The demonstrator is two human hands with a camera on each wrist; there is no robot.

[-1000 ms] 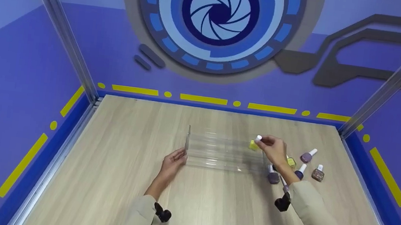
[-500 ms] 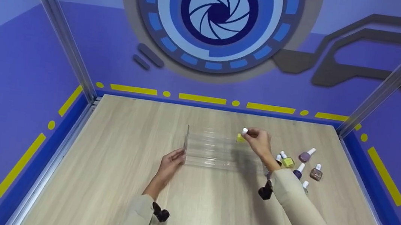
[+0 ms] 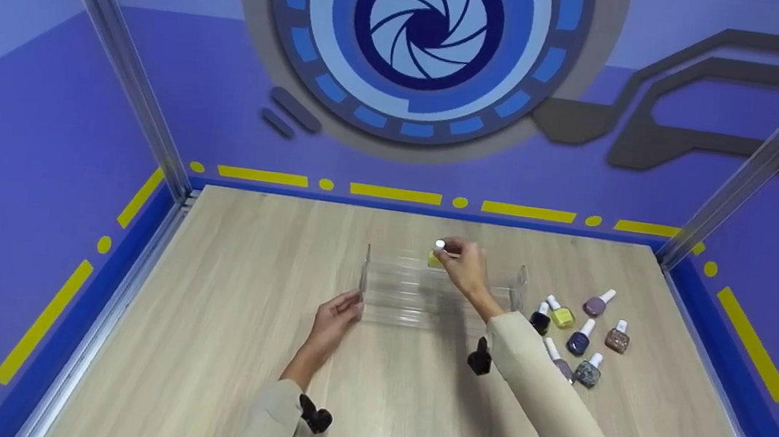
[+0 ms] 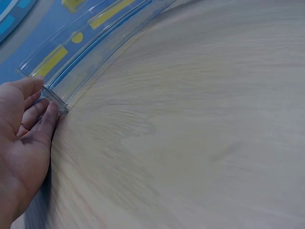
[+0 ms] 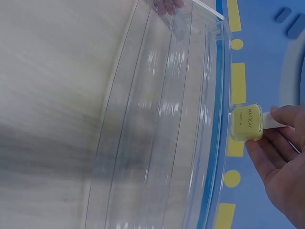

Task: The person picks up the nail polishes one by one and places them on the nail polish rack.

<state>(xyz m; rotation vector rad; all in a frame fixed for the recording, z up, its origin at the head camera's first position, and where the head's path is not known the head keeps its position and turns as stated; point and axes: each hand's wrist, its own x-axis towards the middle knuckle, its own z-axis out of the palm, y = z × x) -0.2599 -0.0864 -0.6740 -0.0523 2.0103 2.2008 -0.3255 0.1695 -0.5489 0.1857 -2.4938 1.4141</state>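
A clear plastic stepped display rack point(image 3: 395, 296) stands on the table, its tiers running left to right. My left hand point(image 3: 334, 318) holds the front corner of the rack's left side panel, with thumb and fingertips at its edge in the left wrist view. My right hand point(image 3: 468, 268) pinches the white cap of a yellow nail polish bottle point(image 5: 247, 122). This bottle is upright at the rack's back top tier, near the middle of its length. Whether its base touches the tier cannot be told.
Right of the rack lie several nail polish bottles, among them a yellow one point(image 3: 562, 316), a dark blue one point(image 3: 578, 342), a glittery brown one point(image 3: 617, 338) and a grey speckled one point(image 3: 588, 373). A blue wall point(image 3: 395, 168) borders the wooden table point(image 3: 244, 268) behind.
My right hand has carried the yellow nail polish leftward along the rack's back, from its right end to near the middle. The left hand stays at the left panel.
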